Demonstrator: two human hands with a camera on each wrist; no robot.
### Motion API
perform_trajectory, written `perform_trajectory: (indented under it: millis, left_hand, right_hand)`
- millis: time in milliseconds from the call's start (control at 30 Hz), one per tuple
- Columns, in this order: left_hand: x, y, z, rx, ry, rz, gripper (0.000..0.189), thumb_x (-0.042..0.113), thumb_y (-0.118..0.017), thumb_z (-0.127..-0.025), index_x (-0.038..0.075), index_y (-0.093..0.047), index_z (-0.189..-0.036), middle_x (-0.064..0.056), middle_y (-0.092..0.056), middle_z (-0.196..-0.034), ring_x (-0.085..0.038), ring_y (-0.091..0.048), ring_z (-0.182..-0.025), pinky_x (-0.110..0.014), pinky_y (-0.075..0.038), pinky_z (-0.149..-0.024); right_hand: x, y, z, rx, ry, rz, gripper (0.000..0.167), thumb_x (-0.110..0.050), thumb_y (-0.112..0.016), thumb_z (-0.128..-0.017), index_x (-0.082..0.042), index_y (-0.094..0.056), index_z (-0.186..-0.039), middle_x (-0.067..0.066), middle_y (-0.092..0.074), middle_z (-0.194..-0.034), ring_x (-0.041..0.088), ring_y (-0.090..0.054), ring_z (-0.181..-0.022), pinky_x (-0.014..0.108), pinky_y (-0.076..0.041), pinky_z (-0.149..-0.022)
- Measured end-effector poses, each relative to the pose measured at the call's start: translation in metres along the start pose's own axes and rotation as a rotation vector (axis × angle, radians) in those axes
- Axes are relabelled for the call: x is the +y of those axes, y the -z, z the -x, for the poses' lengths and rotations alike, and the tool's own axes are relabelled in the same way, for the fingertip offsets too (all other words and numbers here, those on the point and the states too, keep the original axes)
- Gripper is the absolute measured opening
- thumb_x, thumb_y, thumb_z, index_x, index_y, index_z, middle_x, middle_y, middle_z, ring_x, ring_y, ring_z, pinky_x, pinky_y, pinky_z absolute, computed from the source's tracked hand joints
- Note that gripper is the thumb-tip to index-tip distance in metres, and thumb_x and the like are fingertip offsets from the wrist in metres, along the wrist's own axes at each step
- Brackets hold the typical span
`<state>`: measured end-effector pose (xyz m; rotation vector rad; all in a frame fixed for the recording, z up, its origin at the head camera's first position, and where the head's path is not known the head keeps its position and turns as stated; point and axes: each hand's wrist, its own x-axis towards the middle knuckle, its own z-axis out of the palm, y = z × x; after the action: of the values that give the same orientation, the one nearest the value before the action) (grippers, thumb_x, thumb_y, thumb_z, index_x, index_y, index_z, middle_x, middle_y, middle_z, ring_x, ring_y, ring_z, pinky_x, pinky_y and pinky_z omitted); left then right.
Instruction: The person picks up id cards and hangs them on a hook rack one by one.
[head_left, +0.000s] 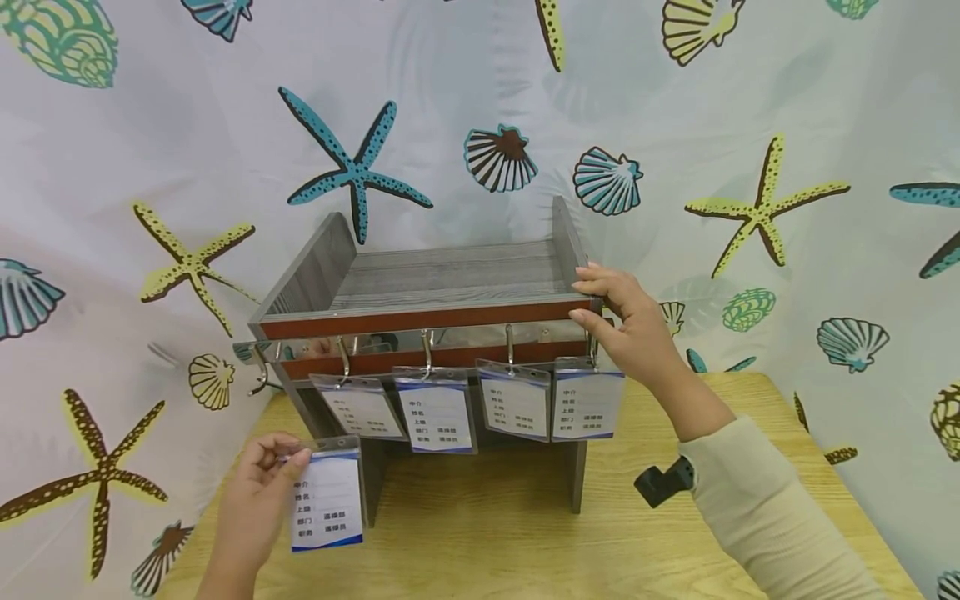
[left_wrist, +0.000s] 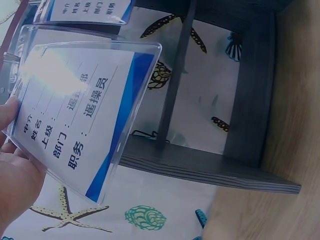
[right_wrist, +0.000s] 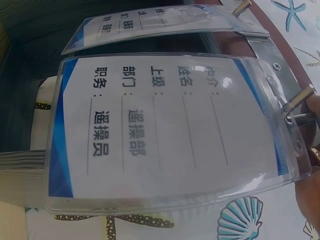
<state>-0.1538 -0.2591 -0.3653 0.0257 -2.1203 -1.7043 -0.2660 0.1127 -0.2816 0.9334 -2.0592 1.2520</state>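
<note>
My left hand pinches the upper left corner of a clear badge holder with a white and blue printed card inside. This badge hangs in front of the rack's left side, below the hook rail. At the rack's right front corner, my right hand grips the grey wooden rack, fingers over the side panel and thumb at the front edge. Close below that hand, another badge hangs from a metal hook. Several similar badges hang in a row along the metal rail.
A bare hook sticks out at the rail's left end. The rack stands on a light wooden table. Behind it hangs a pale cloth printed with starfish and shells. A black strap piece juts from the right wrist.
</note>
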Motion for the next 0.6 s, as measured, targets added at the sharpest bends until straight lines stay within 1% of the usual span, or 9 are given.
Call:
perform_trajectory:
  millis: [100,167,333,467,533,600]
  left_hand:
    - [0.006,0.002,-0.001,0.022,-0.037,-0.014,0.009,-0.001,-0.052,-0.085,0.001,-0.047,-0.092,0.005,-0.053,-0.082,-0.004,-0.049,-0.069,-0.013,-0.040,-0.059]
    - [0.010,0.003,-0.002,0.045,-0.040,-0.045,0.008,-0.001,-0.052,-0.085,0.002,-0.048,-0.091,0.005,-0.052,-0.082,-0.004,-0.049,-0.069,-0.012,-0.040,-0.059]
    - [0.019,0.006,-0.004,0.093,-0.003,-0.054,0.006,0.002,-0.052,-0.085,0.004,-0.049,-0.090,0.006,-0.051,-0.082,-0.004,-0.048,-0.069,-0.011,-0.039,-0.060]
    - [0.026,0.008,-0.007,0.141,0.026,-0.116,0.005,0.009,-0.053,-0.086,0.007,-0.050,-0.090,0.004,-0.050,-0.080,-0.005,-0.047,-0.066,-0.012,-0.039,-0.057]
    - [0.029,0.009,-0.008,0.154,0.032,-0.120,0.007,0.011,-0.053,-0.086,0.007,-0.050,-0.090,0.002,-0.050,-0.080,-0.006,-0.048,-0.065,-0.013,-0.040,-0.055]
    - [0.031,0.011,-0.010,0.163,0.028,-0.096,0.008,0.012,-0.053,-0.086,0.006,-0.050,-0.090,0.000,-0.050,-0.079,-0.007,-0.048,-0.063,-0.014,-0.040,-0.054]
  right_hand:
    - [0.000,0.000,0.000,-0.001,-0.004,-0.001,0.026,-0.003,-0.057,-0.081,0.001,-0.055,-0.107,0.012,-0.045,-0.122,0.019,-0.035,-0.118,0.032,-0.034,-0.091]
    - [0.000,0.000,0.000,-0.002,-0.007,-0.001,0.026,-0.003,-0.057,-0.081,0.001,-0.054,-0.107,0.012,-0.044,-0.122,0.019,-0.034,-0.119,0.032,-0.034,-0.091]
    - [0.000,0.000,0.000,-0.004,-0.006,0.002,0.027,-0.002,-0.057,-0.081,0.001,-0.054,-0.107,0.012,-0.044,-0.122,0.019,-0.034,-0.119,0.032,-0.033,-0.091]
    - [0.000,0.000,0.000,-0.005,-0.010,0.002,0.027,-0.002,-0.057,-0.081,0.001,-0.054,-0.107,0.013,-0.044,-0.122,0.020,-0.034,-0.118,0.032,-0.033,-0.092]
    - [0.000,0.000,0.000,-0.005,-0.015,0.000,0.027,-0.002,-0.057,-0.081,0.001,-0.054,-0.108,0.012,-0.044,-0.122,0.020,-0.034,-0.118,0.032,-0.033,-0.092]
    - [0.000,0.000,0.000,-0.005,-0.019,-0.002,0.027,-0.002,-0.057,-0.081,0.002,-0.054,-0.108,0.012,-0.044,-0.122,0.020,-0.034,-0.118,0.032,-0.033,-0.092]
